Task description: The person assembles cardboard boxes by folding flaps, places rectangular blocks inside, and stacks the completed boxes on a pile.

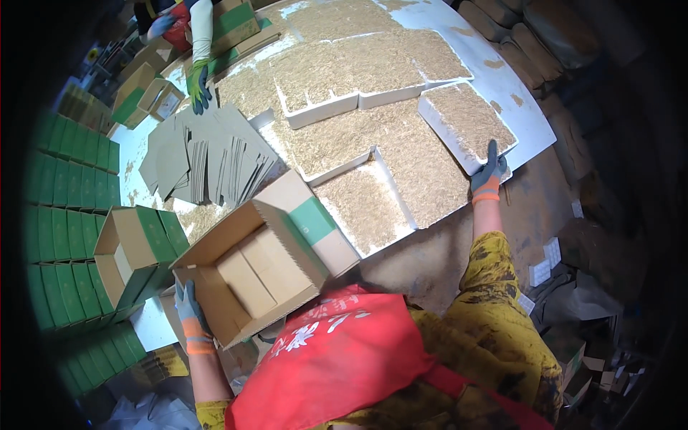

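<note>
A white bench carries trays of straw-coloured strands. At seven o'clock the left hand props an open cardboard box, fingers clamped on its flap. At two o'clock the outstretched right hand grips a white tray at its edge.

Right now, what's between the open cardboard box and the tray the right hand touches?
In the head view, other white trays of straw-coloured bits lie between the open box and that tray.

White table bears straw-filled white trays; grey cardboard dividers; open cardboard boxes.
</note>
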{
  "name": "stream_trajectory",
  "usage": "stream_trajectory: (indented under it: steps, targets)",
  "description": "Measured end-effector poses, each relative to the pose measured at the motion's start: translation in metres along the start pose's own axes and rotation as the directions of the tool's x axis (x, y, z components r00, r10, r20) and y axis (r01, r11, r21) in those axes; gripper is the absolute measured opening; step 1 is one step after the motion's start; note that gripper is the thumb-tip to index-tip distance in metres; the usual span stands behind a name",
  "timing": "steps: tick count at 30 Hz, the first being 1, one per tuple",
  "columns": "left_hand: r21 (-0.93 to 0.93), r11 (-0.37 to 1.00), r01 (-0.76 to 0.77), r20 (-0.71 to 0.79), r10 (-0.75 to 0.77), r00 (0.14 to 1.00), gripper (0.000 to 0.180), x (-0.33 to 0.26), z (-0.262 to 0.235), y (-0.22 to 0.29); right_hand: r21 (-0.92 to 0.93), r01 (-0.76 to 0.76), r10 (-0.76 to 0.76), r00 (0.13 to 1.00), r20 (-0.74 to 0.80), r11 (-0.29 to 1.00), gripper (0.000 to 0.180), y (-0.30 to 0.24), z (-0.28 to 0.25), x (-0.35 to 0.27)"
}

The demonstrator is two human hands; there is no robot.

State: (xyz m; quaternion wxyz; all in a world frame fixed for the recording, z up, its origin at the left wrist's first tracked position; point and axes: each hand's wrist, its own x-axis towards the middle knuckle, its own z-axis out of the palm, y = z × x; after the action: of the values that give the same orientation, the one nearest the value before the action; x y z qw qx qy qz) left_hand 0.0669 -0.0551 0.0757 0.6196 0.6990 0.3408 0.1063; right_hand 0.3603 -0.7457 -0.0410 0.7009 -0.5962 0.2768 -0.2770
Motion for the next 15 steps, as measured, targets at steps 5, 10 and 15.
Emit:
stream_trajectory:
  steps: [5,10,15]
  targets:
    - [0.029,0.998,-0.050,0.050,0.048,0.998,0.036,0.040,0.007,-0.022,0.238,-0.090,0.064,0.992,0.111,0.967,0.088,-0.032,0.017,-0.031]
    - [0.374,0.918,-0.130,-0.047,0.159,0.986,0.041,0.042,-0.015,-0.058,0.315,-0.378,0.177,0.838,0.516,0.870,0.046,-0.114,0.031,-0.153]
    - [0.811,0.512,-0.282,0.207,0.201,0.958,0.051,0.024,0.022,-0.006,0.141,-0.448,0.215,0.652,0.727,0.883,0.047,-0.159,0.056,-0.251]
